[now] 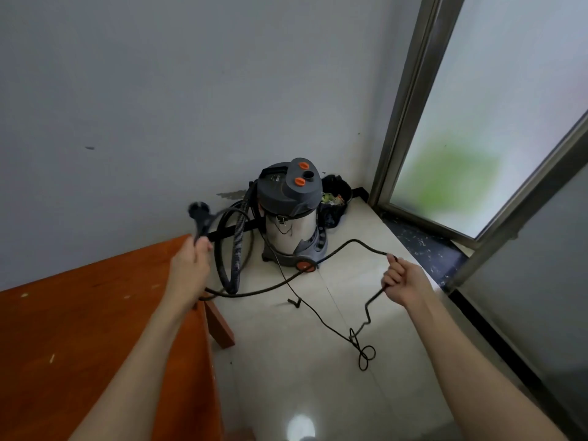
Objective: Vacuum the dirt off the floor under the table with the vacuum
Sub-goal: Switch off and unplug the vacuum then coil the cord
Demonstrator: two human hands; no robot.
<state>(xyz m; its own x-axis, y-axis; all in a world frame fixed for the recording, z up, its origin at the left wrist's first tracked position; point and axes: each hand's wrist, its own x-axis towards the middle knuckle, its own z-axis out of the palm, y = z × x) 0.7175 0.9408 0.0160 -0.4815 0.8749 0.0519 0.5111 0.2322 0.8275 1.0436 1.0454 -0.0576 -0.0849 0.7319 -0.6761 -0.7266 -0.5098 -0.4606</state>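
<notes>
Head camera looks down into a corner of the room, where the vacuum stands upright on the pale tiled floor at about 12 o'clock from the person, close to the grey wall. It is a steel drum with a dark grey lid and orange caps on top. Its ribbed hose loops down at the drum's 9 o'clock side and touches the floor.

At 10 o'clock the left hand is raised over the corner of the reddish-brown worktop, its grip clamped round the black power cord just below the plug, which points up and is blurred. At 2 o'clock the right hand has its grip curled tight on the same cord farther along. Between the two hands the cord sags to the floor in front of the vacuum's base, near an orange wheel, then rises to the right hand. Below the right hand it drops in kinks to a small tangle on the tiles at about 5 o'clock from the vacuum.

Behind the vacuum, at its 2 o'clock, sits a dark bin with scraps in it. A frosted glass door in a metal frame fills the right side. One table leg shows under the worktop's corner.
</notes>
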